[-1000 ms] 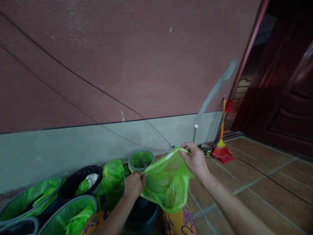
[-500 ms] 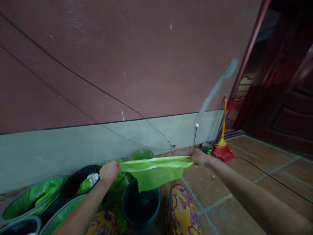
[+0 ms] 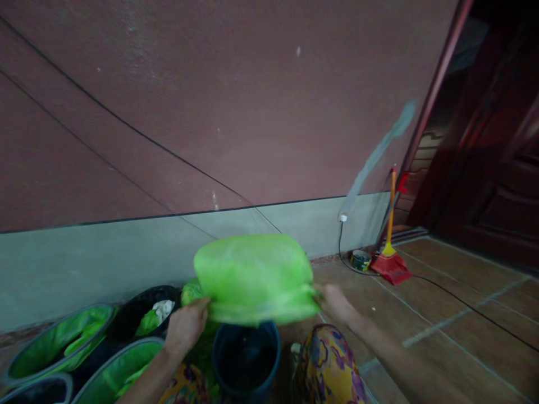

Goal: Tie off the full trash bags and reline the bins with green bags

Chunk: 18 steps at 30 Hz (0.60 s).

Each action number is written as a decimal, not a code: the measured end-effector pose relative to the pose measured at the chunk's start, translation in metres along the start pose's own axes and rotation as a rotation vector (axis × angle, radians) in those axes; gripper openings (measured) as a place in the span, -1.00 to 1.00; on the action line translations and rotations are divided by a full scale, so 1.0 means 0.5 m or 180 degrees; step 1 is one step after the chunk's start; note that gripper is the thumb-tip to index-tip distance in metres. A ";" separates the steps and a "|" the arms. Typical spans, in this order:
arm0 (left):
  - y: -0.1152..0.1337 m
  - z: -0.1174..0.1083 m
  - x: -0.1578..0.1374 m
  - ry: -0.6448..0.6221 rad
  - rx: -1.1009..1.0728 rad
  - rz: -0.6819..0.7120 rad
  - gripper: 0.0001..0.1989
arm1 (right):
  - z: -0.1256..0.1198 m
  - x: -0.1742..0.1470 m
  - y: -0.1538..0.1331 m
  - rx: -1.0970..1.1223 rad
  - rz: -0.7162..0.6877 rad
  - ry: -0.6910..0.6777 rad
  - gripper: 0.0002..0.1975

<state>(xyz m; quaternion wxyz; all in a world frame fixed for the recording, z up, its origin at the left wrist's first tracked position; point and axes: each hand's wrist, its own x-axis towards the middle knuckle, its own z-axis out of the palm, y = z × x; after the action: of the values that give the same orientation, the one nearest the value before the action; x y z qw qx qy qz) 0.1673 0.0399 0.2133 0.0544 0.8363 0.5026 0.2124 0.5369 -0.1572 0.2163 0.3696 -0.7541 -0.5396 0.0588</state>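
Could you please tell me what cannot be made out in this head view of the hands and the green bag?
- Right hand: motion-blurred, so its grip on the green bag is unclear.
- Left hand: its fingers are tucked behind the bag's edge.
- Dark bucket: inside too dark to read; far rim hidden by the bag.
- Lined bins: cut off by the left and bottom edges.
- Small tin by the broom: too small to identify.

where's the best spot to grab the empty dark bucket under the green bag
Take the bucket by its rim, from above at the near side. It stands upright with its mouth open, the bag billows over the far edge, and lined bins crowd its left, so the near rim looks the most open part.
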 end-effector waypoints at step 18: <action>-0.013 -0.032 -0.078 0.0270 -0.0933 -0.0397 -0.83 | 0.032 -0.057 -0.034 -0.0205 -0.0152 0.0587 -0.61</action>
<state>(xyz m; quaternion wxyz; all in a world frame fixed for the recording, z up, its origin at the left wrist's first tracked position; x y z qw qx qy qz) 0.1395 0.0075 0.2140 0.1676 0.7768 0.5190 0.3148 0.5041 -0.1713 0.2065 0.3946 -0.7548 -0.5227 -0.0371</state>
